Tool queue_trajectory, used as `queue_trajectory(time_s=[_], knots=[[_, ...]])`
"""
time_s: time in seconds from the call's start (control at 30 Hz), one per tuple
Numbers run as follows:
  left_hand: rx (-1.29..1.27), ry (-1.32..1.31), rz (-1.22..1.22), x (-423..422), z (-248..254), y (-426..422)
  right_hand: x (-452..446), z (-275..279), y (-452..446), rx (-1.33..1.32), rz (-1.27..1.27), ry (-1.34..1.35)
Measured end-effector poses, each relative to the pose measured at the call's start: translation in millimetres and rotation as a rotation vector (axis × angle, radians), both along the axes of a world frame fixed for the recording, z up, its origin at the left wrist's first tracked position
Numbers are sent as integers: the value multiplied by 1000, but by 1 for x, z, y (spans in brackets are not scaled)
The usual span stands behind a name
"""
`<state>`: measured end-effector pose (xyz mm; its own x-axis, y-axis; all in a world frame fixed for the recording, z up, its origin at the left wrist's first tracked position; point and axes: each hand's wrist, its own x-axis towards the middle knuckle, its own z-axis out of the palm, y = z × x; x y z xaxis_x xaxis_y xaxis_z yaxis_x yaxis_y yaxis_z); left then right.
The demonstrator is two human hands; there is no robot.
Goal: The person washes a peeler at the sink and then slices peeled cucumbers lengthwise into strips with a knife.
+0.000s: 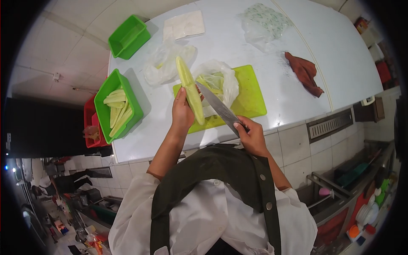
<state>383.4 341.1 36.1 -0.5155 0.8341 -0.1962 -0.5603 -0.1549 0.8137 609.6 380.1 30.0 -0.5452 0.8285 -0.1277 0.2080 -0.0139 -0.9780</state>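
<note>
1. As seen in the head view, the long pale green vegetable [191, 91] is held upright at a slant above the near left part of the cutting board [251, 91], its far end leaning left.
2. Left hand [182, 114]: curled around the vegetable's middle, thumb on the left side; the fingers are partly hidden behind it, so their full grip cannot be told.
3. Right hand [251, 137]: closed around the handle of the knife [219, 104], whose blade slopes far and left toward the vegetable. Contact between blade and vegetable cannot be confirmed.
4. Handling, by judgement: moderate weight, stiff along its length, firm rather than soft. The surface looks smooth and somewhat glossy, so it is probably wet and slippery; it could snap if bent hard.
5. Recommended hold: the thick middle, where weight should balance, with fingertips kept clear of the right side facing the blade. The tapered ends appear to offer poorer purchase.
6. Surroundings: a plastic bag [230, 88] containing pale strips [211, 81] lies on the board, just right of the vegetable. At left on the table [272, 63], a green tub [133, 103] holds similar pale pieces [115, 104].
</note>
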Motion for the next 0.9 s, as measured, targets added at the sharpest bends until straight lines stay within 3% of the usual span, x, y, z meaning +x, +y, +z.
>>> queue_trajectory(time_s=[0.07, 0.27, 0.37, 0.9], knots=[[41, 33, 3, 1, 2, 2, -6, -6, -3, 97, -14, 130], [108, 8, 43, 10, 14, 1, -6, 4, -5, 281, 71, -112], [118, 21, 58, 11, 15, 2, -8, 2, -5, 340, 65, -98], [142, 81, 108, 17, 22, 11, -15, -15, -3, 142, 135, 20]])
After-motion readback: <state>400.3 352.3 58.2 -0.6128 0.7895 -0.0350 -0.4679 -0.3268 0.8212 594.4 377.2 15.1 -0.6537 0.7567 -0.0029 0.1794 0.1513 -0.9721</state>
